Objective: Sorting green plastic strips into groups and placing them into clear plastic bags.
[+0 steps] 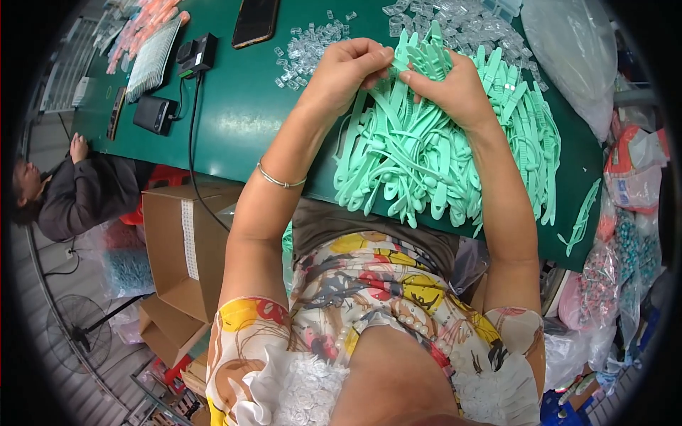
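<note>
A big pile of mint-green plastic straps [433, 160] lies on the dark green table [241, 121] in front of me. My left hand [348, 71] pinches the top end of one green strap [393, 96] above the pile. My right hand [455, 89] rests on the pile just to the right and grips the same bunch of strap ends, fingertips nearly touching the left hand. A thin metal bangle [278, 182] sits on my left wrist. Small clear plastic clips [305, 48] are scattered just beyond both hands.
A dark phone [254, 21], a black box with a cable [156, 113] and a small charger [197, 55] lie at the table's left. Clear bags [575, 57] stand at right. An open cardboard box [181, 248] sits below the table edge. Another person [71, 192] sits at far left.
</note>
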`<state>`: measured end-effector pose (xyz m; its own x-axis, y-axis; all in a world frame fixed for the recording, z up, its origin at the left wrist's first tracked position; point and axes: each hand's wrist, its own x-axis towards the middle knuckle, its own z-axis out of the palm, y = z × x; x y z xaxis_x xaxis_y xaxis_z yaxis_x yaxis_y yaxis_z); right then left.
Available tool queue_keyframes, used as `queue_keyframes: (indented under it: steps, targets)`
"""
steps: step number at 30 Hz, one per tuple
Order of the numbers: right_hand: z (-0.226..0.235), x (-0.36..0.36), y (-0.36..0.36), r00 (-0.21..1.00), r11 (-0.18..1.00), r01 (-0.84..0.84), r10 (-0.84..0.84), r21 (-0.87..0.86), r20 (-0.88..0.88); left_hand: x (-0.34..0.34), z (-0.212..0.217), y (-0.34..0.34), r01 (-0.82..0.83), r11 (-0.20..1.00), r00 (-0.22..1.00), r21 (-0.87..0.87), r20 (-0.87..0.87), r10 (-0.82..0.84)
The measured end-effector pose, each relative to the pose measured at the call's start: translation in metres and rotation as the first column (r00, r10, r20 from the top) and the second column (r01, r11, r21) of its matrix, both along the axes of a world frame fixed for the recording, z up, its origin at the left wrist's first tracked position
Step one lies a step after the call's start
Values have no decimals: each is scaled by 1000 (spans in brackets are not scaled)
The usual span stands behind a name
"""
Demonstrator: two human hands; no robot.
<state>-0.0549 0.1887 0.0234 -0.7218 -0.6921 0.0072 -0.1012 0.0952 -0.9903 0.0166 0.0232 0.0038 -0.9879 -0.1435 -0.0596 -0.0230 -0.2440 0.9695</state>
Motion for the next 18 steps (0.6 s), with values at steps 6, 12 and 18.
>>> queue_keyframes:
  steps: [6,12,18]
  targets:
    - [1,-4,3,998,999,17,-20,46,62,-2,2,-3,-39,999,999,-38,-11,38]
    - [5,-8,6,982,999,-52,52,-1,179,-4,2,-5,-81,973,997,-217,-10,81]
    - [2,-7,7,969,994,-34,57,-101,239,-15,3,-6,-77,878,997,-473,-31,71]
